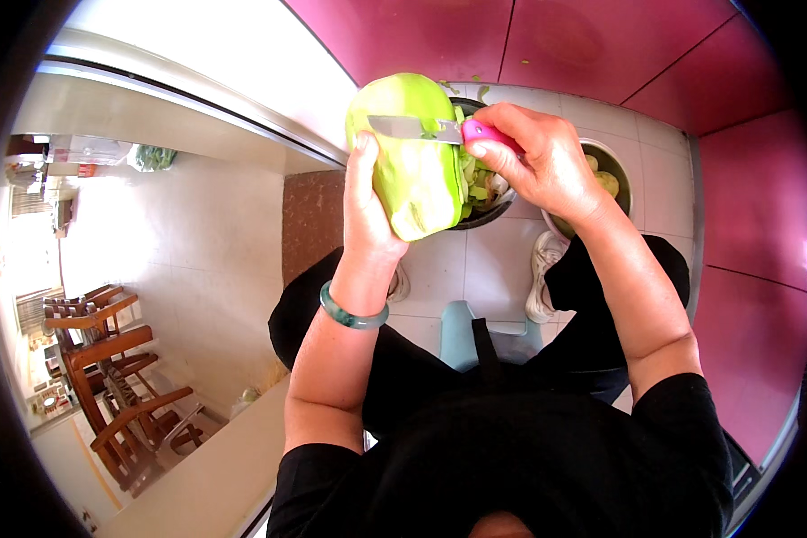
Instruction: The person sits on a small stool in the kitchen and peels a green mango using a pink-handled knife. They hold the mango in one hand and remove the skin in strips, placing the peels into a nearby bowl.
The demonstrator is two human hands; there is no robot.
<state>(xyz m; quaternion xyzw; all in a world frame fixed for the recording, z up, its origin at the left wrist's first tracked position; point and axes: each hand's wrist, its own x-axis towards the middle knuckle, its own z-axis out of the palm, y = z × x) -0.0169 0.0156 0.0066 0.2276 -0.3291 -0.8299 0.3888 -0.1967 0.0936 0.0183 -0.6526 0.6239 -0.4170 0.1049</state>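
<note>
A large pale-green vegetable (420,178), seemingly a peeled gourd or melon, rests in my left hand (370,202), which supports it from the left and below with the thumb on its side. My right hand (534,151) grips the pink handle (487,134) of a kitchen knife. The flat blade (403,126) lies across the vegetable's upper part, its tip near my left thumb. Beneath, partly hidden by the vegetable, a dark round basin (487,218) holds green peelings (472,181) and some whitish scraps.
A metal bowl (627,168) with peeled yellowish pieces, perhaps potatoes, stands on the tiled floor by my right foot. Under me is a light-blue plastic stool (458,329). Pink cabinets (746,202) border the front and right. Wooden chairs (101,356) stand beyond the doorway on the left.
</note>
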